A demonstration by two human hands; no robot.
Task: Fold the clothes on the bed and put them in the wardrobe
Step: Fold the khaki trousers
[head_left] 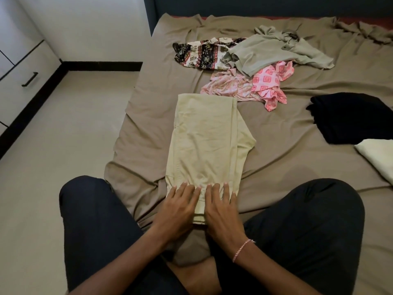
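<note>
On the bed [276, 150], just before the person's knees, the beige trousers [204, 141] lie folded lengthwise; the left hand [180, 207] and right hand [221, 207] press flat-fingered on the near end, likely smoothing it for the next fold.

- A white wall [95, 28] was recorded rear left, edged by black skirting [102, 66].
- A beige floor [53, 145] was noted left of the bed [148, 116].
- A dark headboard [255, 5] was seen behind.
- A white drawer front [12, 96] with a black handle [29, 79] was logged far left.
</note>
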